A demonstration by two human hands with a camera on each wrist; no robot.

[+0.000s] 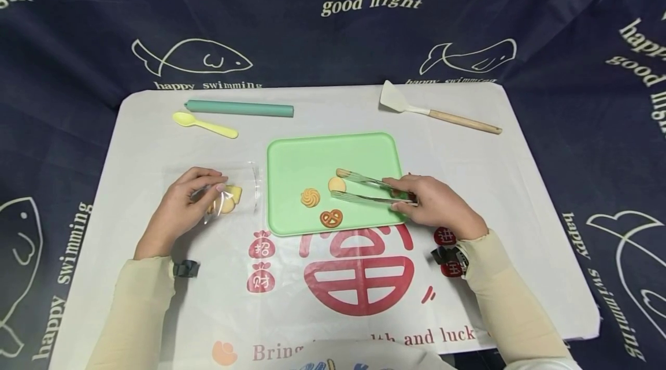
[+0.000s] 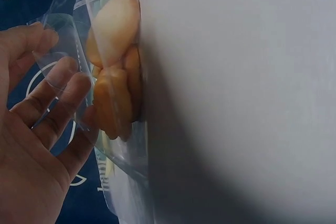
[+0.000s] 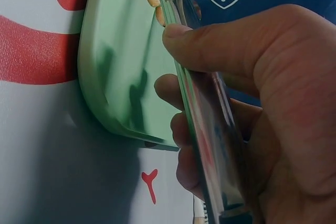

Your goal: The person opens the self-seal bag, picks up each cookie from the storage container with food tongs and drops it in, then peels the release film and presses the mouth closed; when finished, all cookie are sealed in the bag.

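My left hand (image 1: 179, 205) holds a clear zip bag (image 1: 251, 182) by its film, left of the green tray (image 1: 288, 156). Inside the bag lie several cookies (image 2: 113, 93), pale and golden. A pair of metal tongs (image 1: 366, 198) is gripped in my right hand (image 1: 437, 199), thumb on one arm and fingers on the other. Over the tray, the tongs' spread tips stand on either side of a round pale cookie (image 1: 337, 185). A swirl cookie (image 1: 310, 198) and a brown pretzel-shaped cookie (image 1: 331, 218) lie nearby on the tray.
Along the back of the table lie a teal stick (image 1: 239, 108), a yellow spoon (image 1: 210, 126) and a white spatula (image 1: 395, 98) with a wooden handle. Red printing marks the white tablecloth (image 1: 208, 312) in front of the tray. A dark blue curtain (image 1: 333, 40) hangs behind.
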